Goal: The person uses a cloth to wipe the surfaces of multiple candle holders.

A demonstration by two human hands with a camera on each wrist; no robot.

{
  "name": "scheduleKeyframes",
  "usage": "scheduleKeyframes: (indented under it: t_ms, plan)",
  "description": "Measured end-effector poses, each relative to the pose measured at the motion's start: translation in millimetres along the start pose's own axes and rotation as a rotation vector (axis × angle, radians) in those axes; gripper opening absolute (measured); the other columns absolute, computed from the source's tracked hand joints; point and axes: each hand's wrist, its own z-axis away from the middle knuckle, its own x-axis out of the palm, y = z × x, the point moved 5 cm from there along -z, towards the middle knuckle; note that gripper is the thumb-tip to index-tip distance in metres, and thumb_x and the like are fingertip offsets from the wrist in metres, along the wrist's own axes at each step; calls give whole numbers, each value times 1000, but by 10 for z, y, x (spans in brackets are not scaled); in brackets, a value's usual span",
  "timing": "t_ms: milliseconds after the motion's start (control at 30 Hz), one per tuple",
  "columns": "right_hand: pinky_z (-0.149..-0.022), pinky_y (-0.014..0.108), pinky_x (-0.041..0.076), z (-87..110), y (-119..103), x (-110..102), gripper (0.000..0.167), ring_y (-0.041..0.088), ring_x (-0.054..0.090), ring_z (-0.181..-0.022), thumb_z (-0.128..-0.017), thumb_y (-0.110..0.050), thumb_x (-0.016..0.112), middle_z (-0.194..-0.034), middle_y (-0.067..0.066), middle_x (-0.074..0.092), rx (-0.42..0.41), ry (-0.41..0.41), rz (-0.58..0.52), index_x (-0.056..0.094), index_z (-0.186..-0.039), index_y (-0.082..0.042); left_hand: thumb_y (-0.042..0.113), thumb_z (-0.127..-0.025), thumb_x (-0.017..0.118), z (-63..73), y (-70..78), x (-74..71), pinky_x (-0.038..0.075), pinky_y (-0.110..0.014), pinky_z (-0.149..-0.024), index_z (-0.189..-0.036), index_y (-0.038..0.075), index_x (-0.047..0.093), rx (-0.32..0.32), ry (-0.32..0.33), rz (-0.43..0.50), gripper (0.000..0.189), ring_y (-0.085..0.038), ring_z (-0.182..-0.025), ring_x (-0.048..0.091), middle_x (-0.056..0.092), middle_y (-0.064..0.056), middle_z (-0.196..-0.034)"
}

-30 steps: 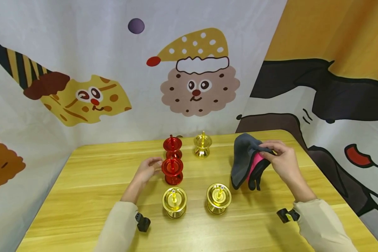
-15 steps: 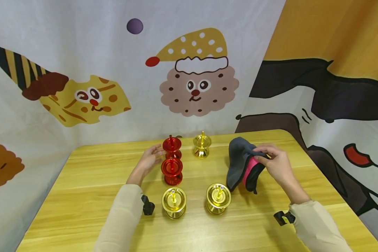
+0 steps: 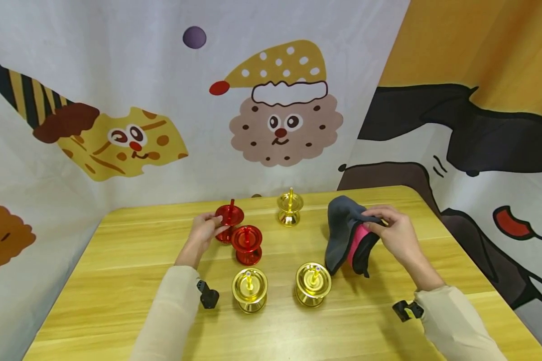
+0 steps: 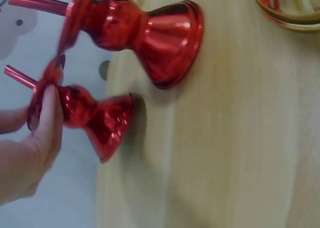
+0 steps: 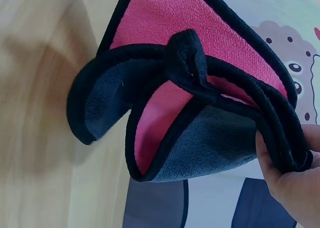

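My left hand [image 3: 203, 231] pinches the dish rim of a shiny red candle holder [image 3: 229, 215], which has a spike on top and a flared foot. In the left wrist view this candle holder [image 4: 77, 108] leans slightly, its foot close to the table. A second red candle holder [image 3: 247, 239] stands upright just right of it, their dishes overlapping in the left wrist view. On the right side, my right hand [image 3: 397, 231] pinches a bunched edge of a grey and pink cloth [image 3: 345, 230]. Black trim and a hanging loop [image 5: 187, 58] show on the cloth in the right wrist view.
Two gold candle holders, a left one [image 3: 250, 291] and a right one [image 3: 313, 286], stand nearer the front. A third gold candle holder [image 3: 290, 208] is near the back edge of the wooden table [image 3: 280, 331]. A printed curtain [image 3: 162, 75] hangs behind the table.
The left hand went round to the rear red candle holder, took its rim and moved it left and slightly forward. The right hand brought the cloth a little left, then stayed still.
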Motion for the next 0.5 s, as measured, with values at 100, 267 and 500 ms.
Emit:
scheduleKeyframes:
  t_ms: [100, 267, 500]
  plan:
    - [-94, 49, 41, -10, -37, -32, 18, 22, 49, -106, -85, -4, 64, -113, 13, 55, 5, 6, 10, 66, -102, 2, -4, -94, 39, 62, 113, -27, 50, -23, -82, -127, -17, 32, -2, 29, -8, 35, -18, -91, 54, 40, -20, -115]
    - [-96, 43, 41, -51, -164, -101, 19, 8, 48, -101, -84, -7, 65, -110, 11, 55, -26, 39, 11, 66, -102, 1, -1, -94, 41, 248, 427, 13, 50, -19, -80, -125, -15, 35, 60, 25, -23, 34, -12, -85, 56, 42, -18, -112]
    - [-81, 11, 46, -103, -514, -164, 17, 7, 53, -95, -81, 3, 66, -104, 6, 55, -155, 98, -115, 65, -98, 6, 0, -94, 45, 633, 905, 279, 51, -18, -76, -124, -12, 39, 188, -94, -66, 33, -9, -76, 59, 48, -15, -101]
